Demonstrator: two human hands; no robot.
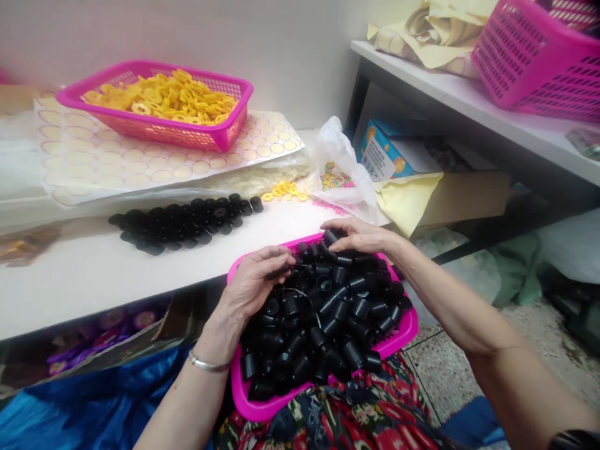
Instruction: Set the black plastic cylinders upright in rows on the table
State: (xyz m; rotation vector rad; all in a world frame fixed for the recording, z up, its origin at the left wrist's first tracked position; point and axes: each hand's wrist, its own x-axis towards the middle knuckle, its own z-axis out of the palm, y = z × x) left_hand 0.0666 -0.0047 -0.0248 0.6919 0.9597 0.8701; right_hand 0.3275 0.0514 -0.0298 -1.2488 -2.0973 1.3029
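Small black cylindrical caps [328,319], heaped at all angles, filling a pink tray [255,406] on the lap

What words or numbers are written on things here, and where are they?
None can be read.
Blue box: its white label has print, too small and blurred to read.
Caps, rings, basket: no writing shows.

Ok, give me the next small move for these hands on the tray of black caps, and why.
Probably close the right hand on the black cap under its fingertips at the far edge of the pink tray and lift it out. The tray is heaped full, the left hand rests curled on the pile, and similar caps lie grouped on the table.
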